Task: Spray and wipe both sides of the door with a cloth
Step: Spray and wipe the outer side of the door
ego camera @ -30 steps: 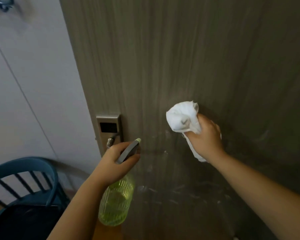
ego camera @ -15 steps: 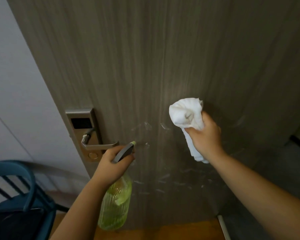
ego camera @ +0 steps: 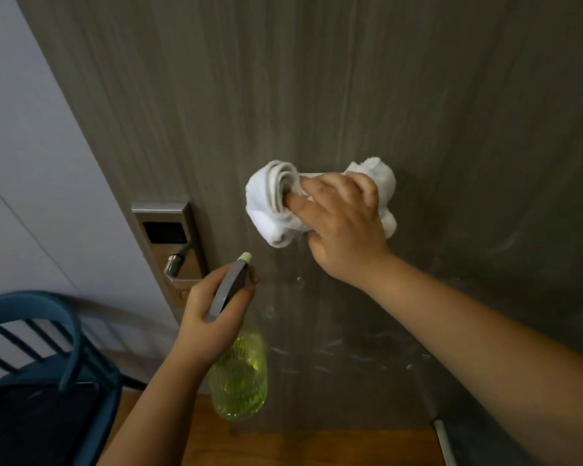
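— Where is the cloth (ego camera: 276,210) now?

— It is pressed against the door (ego camera: 317,95), at about the middle of the door's width, to the right of the lock plate (ego camera: 169,230) and a little higher than the handle (ego camera: 175,270). The right hand (ego camera: 344,227) lies on top of it. The fingers are curled into the bunched white cloth and grip it; cloth shows on both sides of the hand, a bigger lump to the left and a smaller one behind the knuckles on the right.

— And the other hand?

— The left hand (ego camera: 212,311) is lower and to the left, just beside the handle but I cannot tell if it touches it. It is closed around the grey head of the spray bottle (ego camera: 239,375). The green ribbed body hangs under the hand, and the pale nozzle points up toward the door, just below the cloth.

— Is the door wet?

— There are pale smears and drops on the door below the right forearm. A blue chair (ego camera: 48,348) stands at the lower left, by the white wall (ego camera: 31,179), and a wooden floor (ego camera: 283,445) is under the door.
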